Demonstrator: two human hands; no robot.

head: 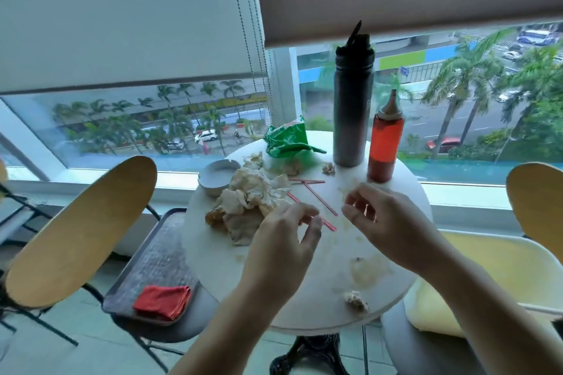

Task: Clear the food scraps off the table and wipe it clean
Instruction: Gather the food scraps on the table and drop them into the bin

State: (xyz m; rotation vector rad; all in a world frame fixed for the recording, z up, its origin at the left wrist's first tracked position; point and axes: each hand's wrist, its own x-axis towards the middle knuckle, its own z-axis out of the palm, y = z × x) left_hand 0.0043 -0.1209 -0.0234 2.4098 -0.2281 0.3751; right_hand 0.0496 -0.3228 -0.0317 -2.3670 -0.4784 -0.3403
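Note:
The round white table (304, 292) carries a pile of crumpled, greasy paper (253, 198), a green wrapper (286, 138), several thin red sticks (320, 198), small crumpled scraps (355, 300) and a smeared stain (368, 271). My left hand (289, 234) hovers just right of the paper pile, fingers loosely curled over one red stick, with nothing visibly held. My right hand (374, 213) hovers near the table's middle, fingers also loosely curled and empty. A folded red cloth (163, 301) lies on a dark tray (158, 253) on the left chair.
A tall dark bottle (353, 106) and a red sauce bottle (385, 143) stand at the table's far edge. A white dish (214, 176) sits far left. Wooden-backed chairs (79, 231) flank the table, with a yellow seat (502, 268) on the right and a window behind.

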